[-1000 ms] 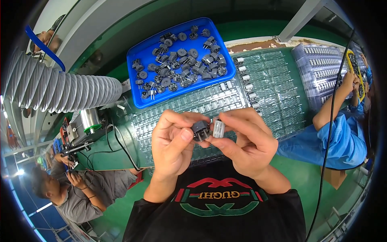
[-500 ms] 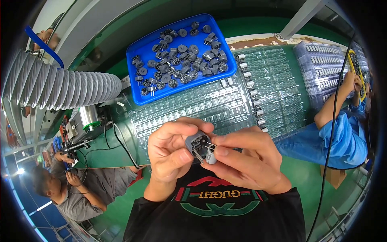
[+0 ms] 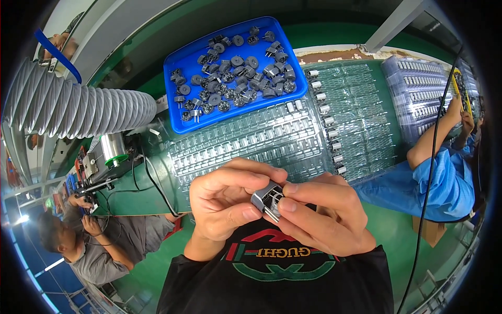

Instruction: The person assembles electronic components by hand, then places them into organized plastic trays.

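Grey plastic part [image 3: 267, 199], with metal pins, is pinched at chest height between left hand [image 3: 225, 201] and right hand [image 3: 321, 214]. Grip the body only; bent pins would likely spoil the fit.

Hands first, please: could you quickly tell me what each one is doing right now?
Left hand: closed, fingertips pinching the small grey metal part.
Right hand: closed, fingertips gripping the same part from the other side.
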`<act>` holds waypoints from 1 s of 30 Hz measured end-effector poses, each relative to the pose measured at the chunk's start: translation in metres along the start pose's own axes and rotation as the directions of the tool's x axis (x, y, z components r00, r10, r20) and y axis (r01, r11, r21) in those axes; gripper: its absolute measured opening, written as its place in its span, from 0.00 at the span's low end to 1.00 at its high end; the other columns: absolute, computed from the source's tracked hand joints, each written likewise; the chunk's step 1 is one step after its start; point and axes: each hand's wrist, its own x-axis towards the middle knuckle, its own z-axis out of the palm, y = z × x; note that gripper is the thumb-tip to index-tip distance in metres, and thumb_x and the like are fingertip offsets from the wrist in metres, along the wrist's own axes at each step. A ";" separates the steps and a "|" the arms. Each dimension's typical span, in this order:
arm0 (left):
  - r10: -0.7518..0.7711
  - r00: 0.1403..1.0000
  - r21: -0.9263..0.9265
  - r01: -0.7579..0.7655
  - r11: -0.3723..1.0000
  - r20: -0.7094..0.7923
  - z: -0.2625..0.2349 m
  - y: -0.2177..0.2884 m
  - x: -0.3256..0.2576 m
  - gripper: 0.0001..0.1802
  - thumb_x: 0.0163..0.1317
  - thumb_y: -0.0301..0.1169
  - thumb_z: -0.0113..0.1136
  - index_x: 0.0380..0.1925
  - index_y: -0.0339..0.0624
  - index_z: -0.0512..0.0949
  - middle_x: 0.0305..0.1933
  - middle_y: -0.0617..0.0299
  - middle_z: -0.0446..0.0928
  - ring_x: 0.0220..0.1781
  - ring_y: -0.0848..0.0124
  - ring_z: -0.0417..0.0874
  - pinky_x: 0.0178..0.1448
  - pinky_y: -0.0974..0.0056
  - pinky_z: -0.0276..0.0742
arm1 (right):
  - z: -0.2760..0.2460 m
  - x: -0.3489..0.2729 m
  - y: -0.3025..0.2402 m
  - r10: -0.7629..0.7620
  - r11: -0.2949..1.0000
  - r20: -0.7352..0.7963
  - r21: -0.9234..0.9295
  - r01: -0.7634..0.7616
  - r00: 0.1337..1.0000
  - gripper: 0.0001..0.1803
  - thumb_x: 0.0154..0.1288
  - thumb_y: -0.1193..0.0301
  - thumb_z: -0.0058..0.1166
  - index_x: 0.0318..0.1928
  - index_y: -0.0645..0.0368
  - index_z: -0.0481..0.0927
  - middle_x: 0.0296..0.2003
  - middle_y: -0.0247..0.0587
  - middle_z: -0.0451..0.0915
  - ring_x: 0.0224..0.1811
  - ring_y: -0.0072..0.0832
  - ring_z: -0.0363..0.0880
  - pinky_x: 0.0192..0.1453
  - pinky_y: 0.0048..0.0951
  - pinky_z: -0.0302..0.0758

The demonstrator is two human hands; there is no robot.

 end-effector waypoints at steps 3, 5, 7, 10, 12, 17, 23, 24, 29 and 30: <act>-0.014 1.000 0.000 0.014 1.000 -0.006 0.002 0.001 0.002 0.19 0.57 0.21 0.66 0.48 0.21 0.76 0.53 0.33 0.74 0.58 0.47 0.78 0.60 0.49 0.78 | -0.001 0.001 0.000 0.012 1.000 0.010 0.007 -0.012 1.000 0.18 0.45 0.82 0.67 0.41 0.68 0.85 0.43 0.50 0.79 0.25 0.27 0.78 0.24 0.20 0.75; -0.018 1.000 0.003 0.018 1.000 -0.007 0.003 0.002 0.003 0.19 0.57 0.21 0.66 0.48 0.21 0.76 0.53 0.33 0.74 0.58 0.47 0.78 0.60 0.49 0.78 | 0.000 0.001 0.001 -0.006 1.000 -0.010 0.009 0.006 1.000 0.17 0.45 0.82 0.67 0.41 0.68 0.85 0.43 0.49 0.79 0.25 0.27 0.78 0.24 0.20 0.75; -0.024 1.000 0.005 0.024 1.000 -0.007 0.003 0.002 0.003 0.19 0.57 0.20 0.66 0.47 0.21 0.76 0.53 0.33 0.74 0.58 0.47 0.78 0.60 0.49 0.78 | 0.000 0.001 0.000 -0.005 1.000 -0.010 0.007 0.005 1.000 0.17 0.45 0.82 0.66 0.41 0.67 0.85 0.43 0.50 0.79 0.25 0.27 0.78 0.24 0.20 0.75; -0.012 1.000 0.024 0.012 1.000 0.005 0.002 0.002 0.003 0.19 0.57 0.20 0.66 0.48 0.20 0.76 0.53 0.33 0.74 0.58 0.47 0.78 0.60 0.49 0.78 | 0.001 0.000 0.002 -0.018 1.000 -0.014 0.003 0.018 1.000 0.17 0.46 0.82 0.66 0.41 0.67 0.85 0.43 0.49 0.79 0.25 0.27 0.78 0.23 0.20 0.74; -0.010 1.000 0.022 0.010 1.000 0.011 0.002 0.001 0.003 0.19 0.57 0.20 0.65 0.48 0.20 0.76 0.53 0.33 0.74 0.58 0.46 0.78 0.60 0.49 0.78 | -0.001 0.001 0.001 -0.030 1.000 -0.017 -0.001 0.030 0.999 0.17 0.46 0.82 0.66 0.41 0.67 0.85 0.43 0.49 0.79 0.25 0.27 0.78 0.23 0.20 0.74; -0.009 1.000 0.056 0.009 0.998 0.007 0.001 0.003 0.001 0.18 0.57 0.18 0.65 0.47 0.20 0.76 0.53 0.34 0.74 0.58 0.46 0.78 0.61 0.49 0.78 | 0.001 0.002 0.000 -0.065 0.991 -0.023 -0.119 0.062 0.998 0.17 0.48 0.81 0.64 0.42 0.68 0.85 0.40 0.49 0.80 0.25 0.27 0.78 0.23 0.20 0.72; -0.024 1.000 0.237 0.024 0.971 -0.002 -0.003 0.008 0.000 0.18 0.54 0.16 0.64 0.47 0.22 0.78 0.52 0.35 0.75 0.56 0.47 0.79 0.59 0.52 0.79 | -0.003 0.002 0.000 -0.053 0.976 0.101 -0.206 0.073 0.993 0.17 0.48 0.80 0.62 0.43 0.69 0.84 0.39 0.48 0.80 0.25 0.27 0.77 0.22 0.21 0.71; -0.017 1.000 0.279 0.017 0.960 -0.001 -0.004 0.008 0.000 0.18 0.54 0.15 0.64 0.47 0.23 0.78 0.52 0.36 0.75 0.56 0.48 0.80 0.59 0.53 0.79 | -0.003 0.001 0.001 -0.049 0.975 0.101 -0.212 0.070 0.994 0.17 0.48 0.80 0.62 0.43 0.69 0.84 0.39 0.48 0.80 0.25 0.27 0.77 0.22 0.21 0.71; 0.043 0.996 0.351 -0.015 0.936 -0.072 -0.005 -0.005 -0.002 0.22 0.55 0.15 0.63 0.51 0.24 0.75 0.52 0.39 0.76 0.56 0.51 0.80 0.57 0.57 0.79 | 0.004 -0.011 0.010 0.154 0.987 0.028 -0.049 -0.152 0.988 0.17 0.52 0.79 0.66 0.45 0.68 0.83 0.40 0.46 0.79 0.30 0.28 0.79 0.28 0.22 0.75; 0.039 0.995 0.372 0.000 0.928 -0.096 -0.011 -0.014 -0.005 0.22 0.56 0.15 0.62 0.53 0.24 0.75 0.54 0.39 0.75 0.57 0.53 0.79 0.59 0.58 0.78 | 0.006 -0.017 0.012 0.176 0.978 0.018 -0.114 -0.173 0.984 0.17 0.52 0.79 0.66 0.45 0.68 0.83 0.40 0.46 0.79 0.30 0.28 0.79 0.28 0.22 0.75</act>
